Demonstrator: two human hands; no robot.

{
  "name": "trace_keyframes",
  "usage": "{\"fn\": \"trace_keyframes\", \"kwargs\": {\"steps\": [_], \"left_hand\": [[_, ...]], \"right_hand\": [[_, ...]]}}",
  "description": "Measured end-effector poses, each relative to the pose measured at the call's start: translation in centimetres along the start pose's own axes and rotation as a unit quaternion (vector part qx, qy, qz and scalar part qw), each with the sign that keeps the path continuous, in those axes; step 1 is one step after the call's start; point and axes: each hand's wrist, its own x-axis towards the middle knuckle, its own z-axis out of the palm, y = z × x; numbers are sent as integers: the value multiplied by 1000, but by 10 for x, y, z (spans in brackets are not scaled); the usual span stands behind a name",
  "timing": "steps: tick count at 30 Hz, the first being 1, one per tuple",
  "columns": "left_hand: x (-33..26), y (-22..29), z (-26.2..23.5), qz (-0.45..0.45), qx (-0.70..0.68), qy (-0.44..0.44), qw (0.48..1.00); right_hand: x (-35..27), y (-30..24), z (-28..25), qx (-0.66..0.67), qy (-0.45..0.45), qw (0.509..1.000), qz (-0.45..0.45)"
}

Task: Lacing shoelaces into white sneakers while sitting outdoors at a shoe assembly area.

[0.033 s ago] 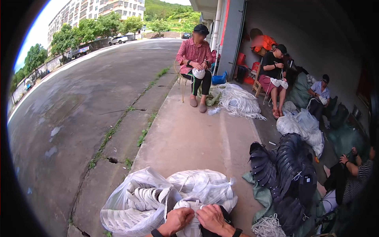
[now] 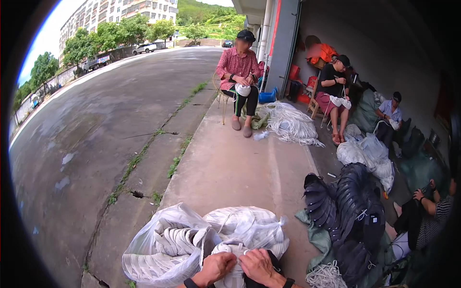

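A white shoe upper point(image 2: 230, 248) is at the lower middle, in front of me. My left hand point(image 2: 217, 267) is closed in a pinch at its left side, and my right hand point(image 2: 260, 265) pinches it from the right. The fingertips come close together over the upper; any lace between them is too small to make out. Just beyond my hands, a clear plastic bag point(image 2: 180, 210) holds several nested white shoe uppers point(image 2: 178, 242). Beside it lies a second bag point(image 2: 247, 223) of white uppers. Something dark shows beneath my right hand.
To my right lie stacked black shoe uppers point(image 2: 357, 206) on green sacking point(image 2: 314, 235), with a bundle of white laces point(image 2: 326, 275) nearer. A larger white lace pile point(image 2: 290, 122) sits ahead. Several seated people handle pieces; one point(image 2: 238, 72) is on a chair ahead. Paved ground point(image 2: 110, 125) extends left.
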Motion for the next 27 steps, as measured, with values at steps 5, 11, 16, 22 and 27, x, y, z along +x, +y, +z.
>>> {"fn": "trace_keyframes", "kwargs": {"steps": [5, 11, 16, 22, 27], "left_hand": [[6, -1, -7, -7, 11, -23, 1000], [2, -10, 2, 6, 28, -13, 1000], [-8, 5, -9, 15, 13, -17, 1000], [4, 17, -28, -29, -33, -32, 999], [9, 8, -45, -9, -93, 12, 996]], "right_hand": [[1, -1, 4, -57, -4, 998, 7], [7, 4, 5, -66, -71, 994, -58], [0, 1, 4, -53, -84, 993, -64], [1, 15, -12, -72, -89, 993, -31], [12, 19, -12, -13, -57, 998, 9]]}}
